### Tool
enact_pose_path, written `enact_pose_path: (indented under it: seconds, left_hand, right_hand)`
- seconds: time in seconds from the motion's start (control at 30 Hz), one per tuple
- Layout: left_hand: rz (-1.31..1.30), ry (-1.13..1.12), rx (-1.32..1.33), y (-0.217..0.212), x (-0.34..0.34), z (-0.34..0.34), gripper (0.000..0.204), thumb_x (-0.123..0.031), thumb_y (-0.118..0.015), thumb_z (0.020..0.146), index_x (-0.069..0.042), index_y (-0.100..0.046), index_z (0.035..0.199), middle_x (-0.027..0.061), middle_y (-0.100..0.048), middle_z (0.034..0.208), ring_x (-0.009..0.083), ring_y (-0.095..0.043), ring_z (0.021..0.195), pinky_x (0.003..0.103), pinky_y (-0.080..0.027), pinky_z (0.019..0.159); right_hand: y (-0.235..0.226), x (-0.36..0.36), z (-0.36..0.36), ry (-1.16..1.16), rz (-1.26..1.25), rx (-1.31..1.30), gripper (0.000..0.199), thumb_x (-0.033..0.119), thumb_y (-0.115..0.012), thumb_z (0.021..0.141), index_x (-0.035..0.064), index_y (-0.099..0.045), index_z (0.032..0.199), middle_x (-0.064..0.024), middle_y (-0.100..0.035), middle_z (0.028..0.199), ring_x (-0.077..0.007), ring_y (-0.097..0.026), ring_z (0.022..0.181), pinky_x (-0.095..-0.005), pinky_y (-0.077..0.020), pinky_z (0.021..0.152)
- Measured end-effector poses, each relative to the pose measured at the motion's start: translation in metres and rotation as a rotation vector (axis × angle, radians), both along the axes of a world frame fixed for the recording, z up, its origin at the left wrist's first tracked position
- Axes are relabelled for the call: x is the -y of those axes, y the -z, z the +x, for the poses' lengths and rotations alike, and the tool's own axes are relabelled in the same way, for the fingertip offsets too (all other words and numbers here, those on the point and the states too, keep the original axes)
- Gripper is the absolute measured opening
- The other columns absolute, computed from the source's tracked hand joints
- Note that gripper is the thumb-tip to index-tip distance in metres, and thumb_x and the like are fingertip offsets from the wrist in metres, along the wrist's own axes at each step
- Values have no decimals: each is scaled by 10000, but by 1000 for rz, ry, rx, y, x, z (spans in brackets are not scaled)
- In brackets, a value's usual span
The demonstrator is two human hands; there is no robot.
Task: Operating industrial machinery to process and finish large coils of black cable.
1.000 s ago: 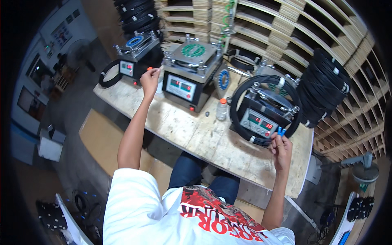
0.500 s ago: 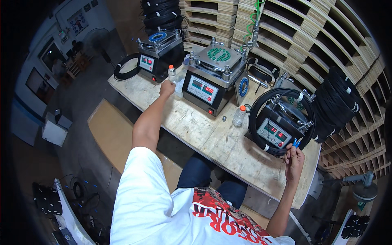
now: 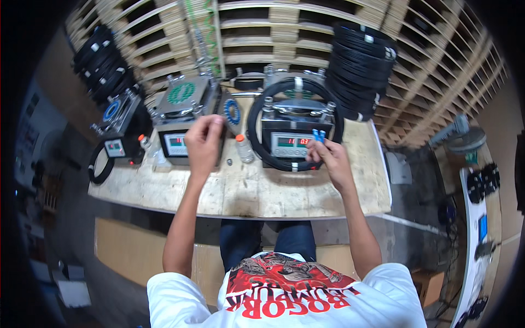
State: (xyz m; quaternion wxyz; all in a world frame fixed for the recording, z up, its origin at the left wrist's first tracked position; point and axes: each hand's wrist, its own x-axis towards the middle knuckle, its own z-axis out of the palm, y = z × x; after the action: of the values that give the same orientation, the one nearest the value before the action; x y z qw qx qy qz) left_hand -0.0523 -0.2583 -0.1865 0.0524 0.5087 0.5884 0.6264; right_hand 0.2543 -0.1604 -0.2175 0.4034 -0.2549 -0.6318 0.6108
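The right hand [image 3: 331, 158] has its grip closed in a pinch on 2 blue tips [image 3: 318, 135], held up before the right-hand machine [image 3: 281, 123] on the desk [image 3: 240, 197]. The black cable coil [image 3: 253, 128] stands as a ring around that machine's front, white bands at its top and bottom; the tips seem to belong to it.

The coil looks wound and banded, and its tips are gathered but appear free of any fitting; how much work remains cannot be judged.

The left hand [image 3: 204, 143] hovers with curled fingers, its grip nearly closed; blur hides whether it holds anything. It covers part of the middle machine's panel [image 3: 176, 144], the right fingers overlap the display edge, and the cable between coil and fingers is indistinct.
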Motion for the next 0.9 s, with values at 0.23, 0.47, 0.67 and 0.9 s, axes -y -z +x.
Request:
enact_pose_path:
  seconds: [0.23, 0.47, 0.67, 0.9]
  left_hand:
    - [-252, 870, 222, -1, -45, 122, 424, -182, -581, 1032, -33, -534, 1426, 46, -607, 1144, 96, -619, 818, 272, -569, 786]
    - [-384, 917, 616, 11, -41, 130, 360, -273, -606, 1023, -22, -645, 1278, 10, -646, 915, 76, -586, 716, 272, -605, 623]
    - [-224, 254, 103, -26, -50, 80, 301, -234, -559, 1039, 3, -703, 1155, 6, -659, 749, 52, -536, 642, 250, -416, 546]
    - [111, 12, -142, -97, -112, -47, 180, -142, -636, 1000, 23, -580, 1044, 70, -673, 841, 96, -615, 746, 248, -485, 665]
  right_hand:
    - [-12, 4, -8, 6, 120, 49, 320, 270, -577, 1036, -2, -710, 933, 2, -610, 733, -64, -528, 695, -245, -432, 662]
    - [-9, 5, -1, -45, 142, 88, 351, 281, -588, 1031, -30, -714, 928, -10, -665, 761, -56, -535, 701, -248, -432, 637]
    - [-50, -13, 26, 109, 274, 278, 396, 183, -523, 1029, 69, -520, 1409, -37, -728, 921, -24, -424, 567, -205, -360, 505]
    - [-109, -132, 97, 613, 564, 350, 190, 157, -602, 997, -4, -635, 1094, -16, -623, 767, -50, -504, 678, -226, -400, 609]
